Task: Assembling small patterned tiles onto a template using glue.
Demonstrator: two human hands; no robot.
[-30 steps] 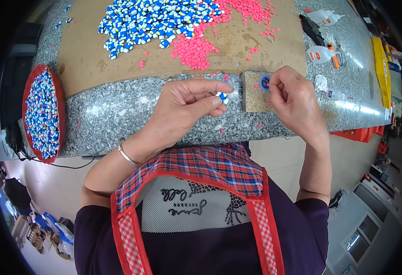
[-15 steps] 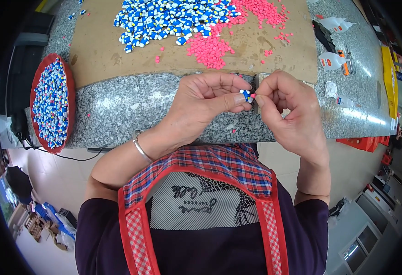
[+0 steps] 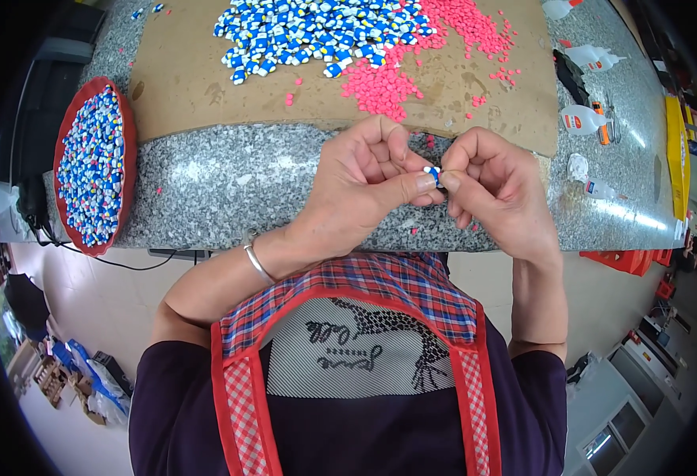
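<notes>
**Small blue-and-white piece, held between both hands**

Head view. Small blue-and-white piece (image 3: 433, 173): pinched between the thumb and fingertips of the left hand (image 3: 368, 186) and the fingertips of the right hand (image 3: 495, 186), above the near edge of the bench (image 3: 229, 186). Both hands closed narrowly on it, fingers curled, knuckles almost meeting; only a sliver of the piece shows between the fingertips.

Left wrist: a thin silver bangle (image 3: 258, 264).

Bench: speckled grey stone, carrying a brown cardboard sheet (image 3: 198, 87) across its far part. On the sheet, a heap of blue-and-white pieces (image 3: 317, 32) with a heap of pink pieces (image 3: 412, 67) just beside it on the right, the two touching; stray pink bits lie scattered nearby.

Left end of bench: a red round tray (image 3: 69, 131), tilted, filled with mixed blue, white and pink pieces.

Right of bench: several small white glue bottles (image 3: 577, 119), well apart from the hands, and a yellow item (image 3: 676, 159) at the far right.

Foreground: the person's red checked apron (image 3: 348, 285) over a dark top.
</notes>
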